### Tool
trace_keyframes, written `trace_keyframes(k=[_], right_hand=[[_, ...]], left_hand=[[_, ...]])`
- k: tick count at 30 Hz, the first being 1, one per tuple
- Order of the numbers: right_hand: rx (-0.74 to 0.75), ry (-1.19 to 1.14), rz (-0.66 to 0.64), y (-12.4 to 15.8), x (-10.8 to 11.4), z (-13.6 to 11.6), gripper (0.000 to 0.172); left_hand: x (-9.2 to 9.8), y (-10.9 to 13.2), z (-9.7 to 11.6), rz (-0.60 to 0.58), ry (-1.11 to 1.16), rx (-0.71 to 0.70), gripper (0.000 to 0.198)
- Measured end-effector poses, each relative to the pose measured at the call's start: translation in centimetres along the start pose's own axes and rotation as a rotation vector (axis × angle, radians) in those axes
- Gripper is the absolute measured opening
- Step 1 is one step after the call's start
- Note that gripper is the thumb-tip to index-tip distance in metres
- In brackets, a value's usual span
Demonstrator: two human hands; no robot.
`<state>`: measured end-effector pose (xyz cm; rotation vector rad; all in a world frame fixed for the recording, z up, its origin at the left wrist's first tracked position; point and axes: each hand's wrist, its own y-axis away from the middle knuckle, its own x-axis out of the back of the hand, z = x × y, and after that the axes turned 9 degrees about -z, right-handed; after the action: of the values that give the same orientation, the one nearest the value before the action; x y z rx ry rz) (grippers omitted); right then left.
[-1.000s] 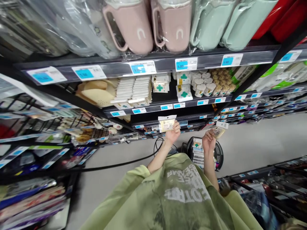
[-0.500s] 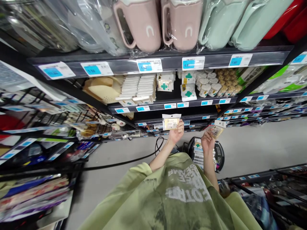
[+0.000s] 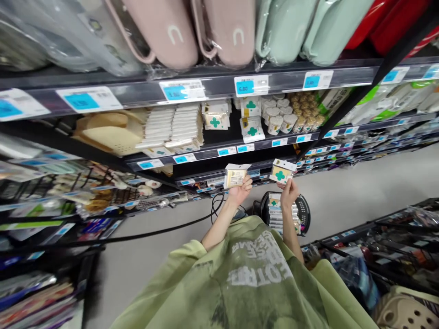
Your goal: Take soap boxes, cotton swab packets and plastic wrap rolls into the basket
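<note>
My left hand holds a small flat packet with a white hang tab, its yellowish, text-printed side facing me. Pinched in my right hand is a similar hang-tab packet, which shows a green clover mark. Both are held apart from each other, in front of the lower shelves. Beneath my right forearm, a black basket on the floor contains several stacked white packets. On the shelf beyond my hands lie more clover-marked packets and rows of stacked white packets.
Pink pitchers and mint pitchers in plastic line the upper shelf. Round white tubs and brownish-topped containers stand below. A black cable crosses the floor. Another stocked rack is at the right.
The packet in my right hand has turned and moved up and left; its green clover side now shows. The left packet is slightly tilted. My view has shifted right.
</note>
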<state>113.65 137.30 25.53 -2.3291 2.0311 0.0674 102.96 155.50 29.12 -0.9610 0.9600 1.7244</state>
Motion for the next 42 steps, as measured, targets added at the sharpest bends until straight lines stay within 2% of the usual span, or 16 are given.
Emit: trace_keyframes(k=[4, 6, 8, 10, 13, 17, 22, 27, 32, 34, 37, 42], right_hand=[[-0.004, 0.031, -0.032, 0.3, 0.1, -0.2, 0.047], [-0.014, -0.001, -0.045, 0.4, 0.0, -0.3, 0.047], [-0.037, -0.035, -0.083, 0.6, -0.4, -0.5, 0.046], [-0.077, -0.070, -0.167, 0.9, -1.2, -0.7, 0.046], [-0.136, -0.128, -0.293, 1.5, -2.7, -0.8, 0.049], [-0.153, -0.182, -0.363, 1.8, -3.7, -0.8, 0.052], [-0.145, -0.187, -0.409, 1.4, -4.1, -0.5, 0.053], [-0.121, -0.135, -0.466, 2.1, -5.1, -0.7, 0.049], [-0.089, -0.052, -0.408, 2.0, -5.0, -0.2, 0.045], [-0.084, -0.025, -0.413, 1.9, -4.8, 0.1, 0.045], [-0.087, -0.010, -0.415, 1.8, -4.7, 0.4, 0.047], [-0.093, -0.050, -0.396, 1.8, -5.1, 0.4, 0.053]], left_hand=[[0.8, -0.2, -0.6, -0.053, -0.017, -0.002, 0.025], [1.2, -0.6, -1.1, -0.027, -0.094, -0.025, 0.023], [1.5, -1.1, -1.8, 0.052, -0.220, -0.059, 0.021], [1.8, -1.7, -2.5, 0.121, -0.384, -0.104, 0.032], [2.1, -2.3, -2.9, 0.132, -0.674, -0.199, 0.045], [2.0, -2.2, -1.5, 0.109, -0.958, -0.311, 0.038], [2.0, -1.3, 0.5, 0.116, -1.112, -0.356, 0.032], [2.7, -1.2, 0.1, 0.133, -1.127, -0.379, 0.032], [3.4, -1.5, -0.1, 0.146, -1.117, -0.402, 0.048], [3.6, -1.8, 0.1, 0.091, -1.060, -0.349, 0.057], [3.6, -2.3, 0.1, -0.027, -0.926, -0.233, 0.058], [3.3, -3.3, 0.3, -0.062, -0.836, -0.225, 0.052]])
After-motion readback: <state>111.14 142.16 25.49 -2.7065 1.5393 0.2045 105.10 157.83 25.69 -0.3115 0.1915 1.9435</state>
